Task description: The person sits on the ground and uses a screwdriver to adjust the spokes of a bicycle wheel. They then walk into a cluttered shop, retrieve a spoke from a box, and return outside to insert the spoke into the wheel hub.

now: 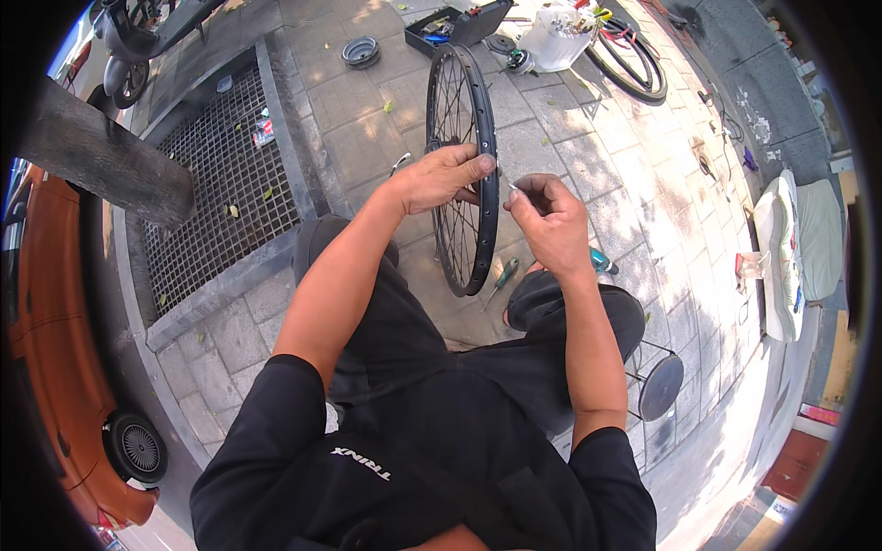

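Observation:
A black spoked bicycle wheel (485, 230) without a tyre stands upright between my knees. My left hand (441, 178) is closed around its rim, thumb on the outer face and fingers reaching in past the spokes. Just right of the rim, my right hand (554, 219) pinches a small, thin, pale piece, too small to name, whose tip points toward the rim holes. On the paving by my foot lies a green-handled screwdriver (504, 274). A teal tool (602, 262), partly hidden, is beside my right knee.
Ahead are an open toolbox (427, 39), a round metal part (361, 51), a white bucket (554, 41) and another bicycle wheel (654, 90). A grate (225, 184) and tree trunk (110, 156) stand left, near an orange car (55, 349). A round disc (661, 387) on thin legs is right.

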